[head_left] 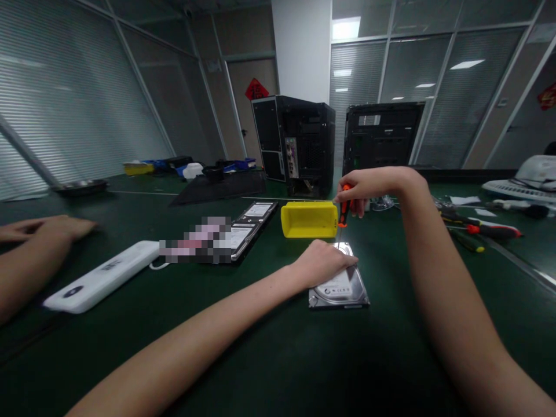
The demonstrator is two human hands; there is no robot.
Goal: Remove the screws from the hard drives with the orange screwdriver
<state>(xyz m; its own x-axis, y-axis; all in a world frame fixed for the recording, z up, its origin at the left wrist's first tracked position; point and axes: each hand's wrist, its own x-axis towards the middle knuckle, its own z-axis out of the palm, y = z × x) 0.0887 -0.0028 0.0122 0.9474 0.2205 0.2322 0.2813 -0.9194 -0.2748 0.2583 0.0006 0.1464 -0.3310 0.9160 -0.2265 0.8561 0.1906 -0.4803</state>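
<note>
Right hand gripping screwdriver over hard drive

The interior is dim, darkest across the near tabletop. Bright rectangles of light show in the glass partition. Outer verticals lean with wide-angle distortion; fine detail is soft; a pixelated patch lies left of centre.

from head, facing forward-down over hard drive
</note>
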